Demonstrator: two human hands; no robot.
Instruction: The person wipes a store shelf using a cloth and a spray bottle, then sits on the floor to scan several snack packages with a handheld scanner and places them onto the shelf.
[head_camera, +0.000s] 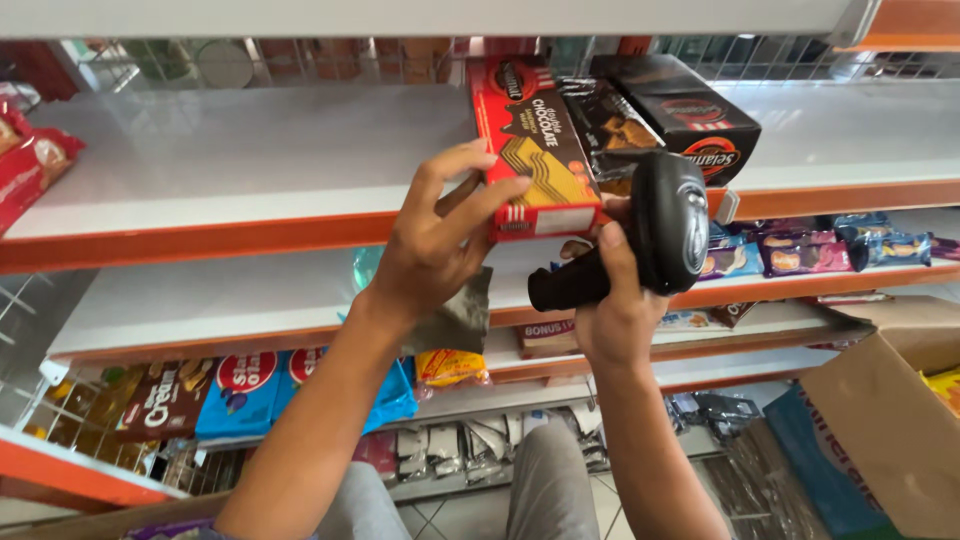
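A red biscuit box (537, 150) is being held by the left hand (435, 245), the grip closed on its near end with the thumb pressed on the front face and the fingers curled over the left edge. The box is being kept tilted, its far end resting on the white upper shelf (250, 150) and its near end hanging over that shelf's orange front lip. Just right of the red box, a black handheld scanner (655, 232) is being clasped by the right hand (612, 310), the grip wrapped tight round the handle and the scanner's head being pointed up beside the box's lower corner. Behind the scanner, touching the red box on its right, a dark wafer pack (607, 125) and a black box (690, 115) are lying on the same shelf. Below the red box, purple and blue snack packets (800, 252) are lying on the next shelf, and blue biscuit packs (245, 395) are standing lower still. Well right of the box and lower, an open cardboard carton (890, 420) is showing.
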